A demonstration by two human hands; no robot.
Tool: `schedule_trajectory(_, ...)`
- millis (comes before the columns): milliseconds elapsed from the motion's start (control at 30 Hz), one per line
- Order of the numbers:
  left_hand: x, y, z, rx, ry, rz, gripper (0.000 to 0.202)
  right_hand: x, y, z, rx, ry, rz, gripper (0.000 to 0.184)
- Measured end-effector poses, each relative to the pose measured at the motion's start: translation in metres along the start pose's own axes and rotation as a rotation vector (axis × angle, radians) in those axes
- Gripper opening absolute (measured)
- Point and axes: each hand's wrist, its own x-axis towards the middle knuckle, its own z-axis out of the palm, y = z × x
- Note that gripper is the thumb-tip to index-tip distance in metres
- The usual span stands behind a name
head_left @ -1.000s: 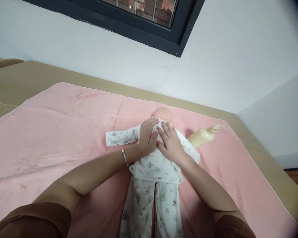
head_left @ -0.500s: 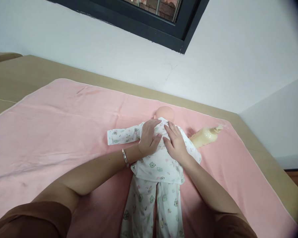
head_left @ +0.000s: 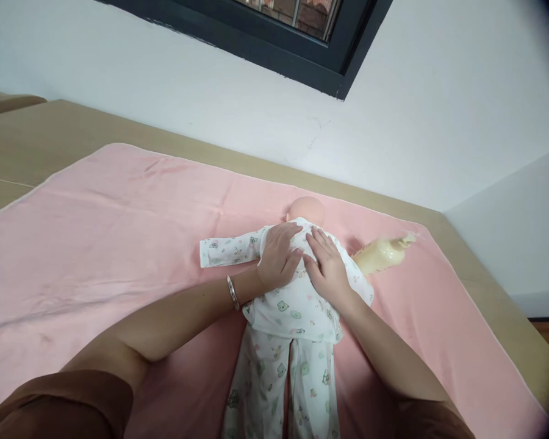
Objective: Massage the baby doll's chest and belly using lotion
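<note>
A baby doll (head_left: pixel 297 308) in a white printed top and trousers lies stretched out, its bald head (head_left: pixel 305 209) pointing away from me. Its face is out of sight. My left hand (head_left: pixel 278 256) rests flat on the left side of the doll's upper back, fingers extended, a silver bangle at the wrist. On the other side of the upper back lies my right hand (head_left: pixel 329 267), palm down with fingers slightly apart. The two thumbs nearly meet in the middle. One sleeve (head_left: pixel 231 250) reaches out to the left.
A pale yellow pump bottle (head_left: pixel 382 255) lies on its side to the right of the doll. Under everything spreads a pink blanket (head_left: pixel 165 207) on a wooden surface (head_left: pixel 73 128). Behind stands a white wall with a dark window frame (head_left: pixel 279 49).
The whole view has shifted very slightly. Both hands stay in the same place on the doll's back.
</note>
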Motion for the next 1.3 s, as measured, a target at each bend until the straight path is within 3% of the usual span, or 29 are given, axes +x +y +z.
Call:
schedule_trajectory(167, 0.001, 0.001, 0.001, 0.011, 0.017, 0.014, 0.035, 0.007, -0.007, -0.007, -0.130, -0.187, -0.156, 0.054)
schedule_trajectory(300, 0.002, -0.003, 0.002, 0.033, 0.012, 0.021, 0.034, -0.002, -0.012, -0.008, -0.147, -0.177, -0.224, 0.051)
schedule_trajectory(367, 0.002, -0.003, 0.002, 0.060, -0.009, 0.000, 0.032, -0.007, -0.011, -0.006, -0.125, -0.106, -0.218, 0.047)
schedule_trajectory(533, -0.004, 0.012, -0.002, 0.143, -0.024, -0.052, 0.026, -0.016, -0.006, 0.001, -0.056, 0.247, -0.124, 0.034)
schedule_trajectory(633, -0.011, 0.026, -0.005, 0.160, -0.088, -0.054, 0.028, -0.018, -0.009, 0.000, -0.125, 0.296, -0.011, 0.035)
schedule_trajectory(767, -0.013, 0.030, -0.003, 0.279, -0.215, -0.190, 0.034, -0.017, -0.012, -0.003, -0.154, 0.209, 0.092, 0.040)
schedule_trajectory(933, -0.004, 0.012, 0.003, 0.348, -0.328, -0.315, 0.050, -0.002, 0.009, -0.002, -0.073, 0.011, 0.197, 0.056)
schedule_trajectory(1100, 0.004, -0.003, 0.002, 0.356, -0.454, -0.251, 0.062, 0.004, 0.015, -0.001, -0.070, -0.093, 0.204, 0.064)
schedule_trajectory(1300, -0.004, 0.031, -0.002, 0.530, -0.510, -0.136, 0.049, -0.018, -0.023, -0.002, -0.098, -0.102, 0.119, 0.056)
